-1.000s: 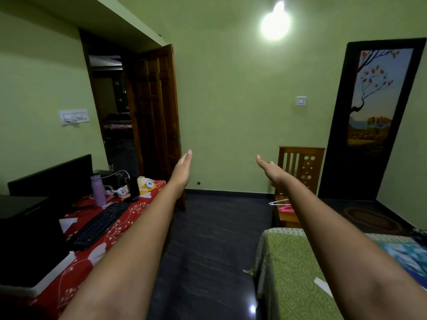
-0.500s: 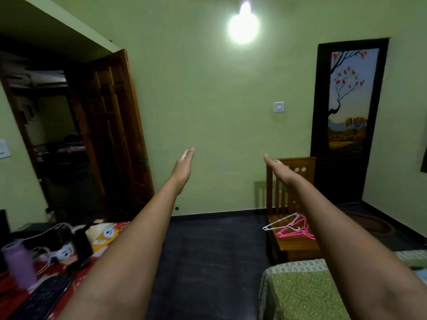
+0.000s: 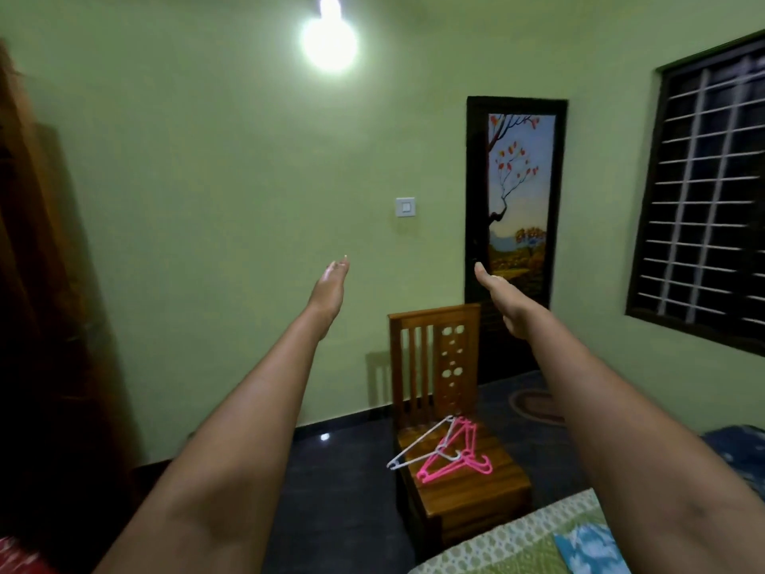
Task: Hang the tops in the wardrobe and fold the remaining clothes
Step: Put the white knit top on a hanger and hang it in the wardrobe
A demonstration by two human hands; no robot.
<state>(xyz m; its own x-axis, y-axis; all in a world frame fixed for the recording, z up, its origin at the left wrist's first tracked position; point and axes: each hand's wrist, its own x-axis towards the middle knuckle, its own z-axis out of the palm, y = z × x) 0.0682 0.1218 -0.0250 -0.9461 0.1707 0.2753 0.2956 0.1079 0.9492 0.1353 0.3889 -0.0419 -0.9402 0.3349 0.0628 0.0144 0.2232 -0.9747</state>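
Note:
Both my arms stretch straight out in front of me at chest height. My left hand point(image 3: 329, 285) is flat with straight fingers and holds nothing. My right hand point(image 3: 503, 298) is likewise flat and empty, about a shoulder's width to the right. Below and between them, a bundle of pink hangers point(image 3: 459, 457) with one white hanger point(image 3: 418, 447) lies on the seat of a wooden chair point(image 3: 439, 354). A blue patterned cloth point(image 3: 588, 544) lies on the bed at the bottom right. No wardrobe is in sight.
The bed with a green patterned cover point(image 3: 505, 548) fills the bottom right corner. A brown wooden door point(image 3: 37, 283) stands at the left edge. A dark door with a painted tree point(image 3: 517, 200) and a barred window point(image 3: 703, 192) are on the right. Dark floor point(image 3: 343, 490) lies ahead.
The view has swung to the right: the desk and open doorway have left the frame, and the chair with hangers and the window have come in. Both hands stay outstretched and flat.

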